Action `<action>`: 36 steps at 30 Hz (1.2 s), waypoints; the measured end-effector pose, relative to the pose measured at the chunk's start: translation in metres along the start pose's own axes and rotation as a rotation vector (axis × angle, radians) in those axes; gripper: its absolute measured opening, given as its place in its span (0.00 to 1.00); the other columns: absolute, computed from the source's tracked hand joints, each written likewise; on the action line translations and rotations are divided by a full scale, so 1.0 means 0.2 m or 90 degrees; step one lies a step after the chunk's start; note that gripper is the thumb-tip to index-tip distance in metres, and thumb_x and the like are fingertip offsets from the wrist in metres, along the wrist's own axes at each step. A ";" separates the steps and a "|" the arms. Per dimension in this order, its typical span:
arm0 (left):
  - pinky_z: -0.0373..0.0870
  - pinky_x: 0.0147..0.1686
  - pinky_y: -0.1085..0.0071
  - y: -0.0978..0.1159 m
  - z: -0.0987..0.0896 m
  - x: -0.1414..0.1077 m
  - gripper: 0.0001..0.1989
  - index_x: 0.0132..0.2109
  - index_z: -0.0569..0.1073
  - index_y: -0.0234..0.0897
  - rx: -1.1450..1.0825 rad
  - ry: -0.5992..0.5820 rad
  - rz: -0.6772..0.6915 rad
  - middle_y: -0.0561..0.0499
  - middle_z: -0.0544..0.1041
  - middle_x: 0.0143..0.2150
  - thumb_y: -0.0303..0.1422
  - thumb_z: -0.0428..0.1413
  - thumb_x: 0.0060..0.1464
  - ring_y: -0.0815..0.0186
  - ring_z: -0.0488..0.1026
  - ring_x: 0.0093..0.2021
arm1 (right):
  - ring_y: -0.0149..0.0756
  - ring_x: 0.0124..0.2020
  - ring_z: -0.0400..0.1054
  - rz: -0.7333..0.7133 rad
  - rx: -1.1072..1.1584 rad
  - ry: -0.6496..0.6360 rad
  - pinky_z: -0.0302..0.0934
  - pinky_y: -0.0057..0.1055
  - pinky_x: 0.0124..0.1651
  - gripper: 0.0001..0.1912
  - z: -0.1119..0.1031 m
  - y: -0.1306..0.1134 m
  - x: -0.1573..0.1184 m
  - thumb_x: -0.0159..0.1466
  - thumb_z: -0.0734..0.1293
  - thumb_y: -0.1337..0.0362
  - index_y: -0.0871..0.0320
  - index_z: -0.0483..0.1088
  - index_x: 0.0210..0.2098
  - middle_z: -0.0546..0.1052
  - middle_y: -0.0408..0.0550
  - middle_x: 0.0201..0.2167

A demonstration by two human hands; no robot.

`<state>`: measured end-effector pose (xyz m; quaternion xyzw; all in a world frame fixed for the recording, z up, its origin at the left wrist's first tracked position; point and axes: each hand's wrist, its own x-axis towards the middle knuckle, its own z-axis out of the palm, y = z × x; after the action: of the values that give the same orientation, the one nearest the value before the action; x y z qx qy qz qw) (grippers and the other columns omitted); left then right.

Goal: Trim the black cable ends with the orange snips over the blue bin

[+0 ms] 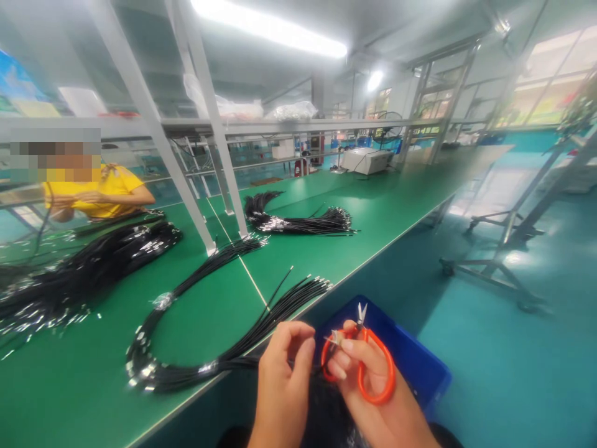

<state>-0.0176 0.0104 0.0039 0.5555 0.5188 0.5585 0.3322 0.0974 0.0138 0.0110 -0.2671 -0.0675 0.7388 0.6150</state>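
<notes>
Orange-handled scissors are held in my right hand, their short blades pointing up and slightly apart. Its thumb and fingers also pinch a small pale piece. My left hand is beside it, thumb and fingertips curled together; a dark cable runs behind the fingers, and what they grip is too hidden to tell. A curved bundle of black cables lies on the green table, tied with clear wraps, its nearer part passing toward my left hand.
Below my hands is a blue bin. Another cable bundle lies farther back, and a large pile of black cables at left. White shelf posts rise from the table. A person in yellow sits across. A wheeled frame stands right.
</notes>
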 end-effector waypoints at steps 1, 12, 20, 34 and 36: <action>0.70 0.30 0.75 0.00 -0.01 0.00 0.05 0.37 0.74 0.39 0.090 0.012 0.082 0.52 0.75 0.32 0.27 0.53 0.54 0.68 0.72 0.29 | 0.26 0.21 0.62 0.000 0.003 -0.004 0.62 0.23 0.25 0.11 0.00 0.00 0.00 0.43 0.75 0.72 0.58 0.76 0.27 0.73 0.42 0.21; 0.72 0.32 0.73 0.00 -0.05 0.01 0.08 0.37 0.75 0.40 0.279 -0.040 0.192 0.49 0.77 0.35 0.26 0.53 0.54 0.63 0.76 0.34 | 0.27 0.22 0.63 -0.013 -0.012 -0.008 0.63 0.24 0.27 0.09 0.01 0.01 0.00 0.44 0.75 0.70 0.58 0.76 0.27 0.74 0.43 0.21; 0.70 0.32 0.73 -0.01 -0.04 -0.01 0.07 0.34 0.74 0.38 -0.004 -0.210 -0.034 0.52 0.76 0.29 0.30 0.52 0.56 0.65 0.73 0.30 | 0.28 0.21 0.59 -0.031 -0.090 -0.020 0.59 0.24 0.27 0.08 0.02 0.04 -0.02 0.50 0.73 0.67 0.58 0.71 0.29 0.69 0.39 0.17; 0.61 0.27 0.77 0.00 -0.08 0.04 0.09 0.28 0.75 0.35 -0.219 -0.183 -0.190 0.55 0.73 0.24 0.37 0.61 0.48 0.71 0.64 0.24 | 0.28 0.21 0.60 -0.253 -0.347 0.008 0.58 0.25 0.26 0.07 0.02 0.05 -0.02 0.54 0.70 0.64 0.56 0.66 0.28 0.68 0.37 0.22; 0.59 0.25 0.78 -0.01 -0.09 0.04 0.10 0.29 0.75 0.35 -0.211 -0.184 -0.203 0.55 0.72 0.23 0.37 0.62 0.47 0.72 0.62 0.23 | 0.28 0.21 0.61 -0.308 -0.402 0.029 0.58 0.24 0.26 0.06 0.00 0.04 -0.01 0.55 0.69 0.64 0.55 0.67 0.29 0.70 0.39 0.23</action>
<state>-0.0366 0.0146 0.0073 0.4788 0.4482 0.4912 0.5732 0.0903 0.0094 0.0071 -0.4359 -0.3385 0.5092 0.6604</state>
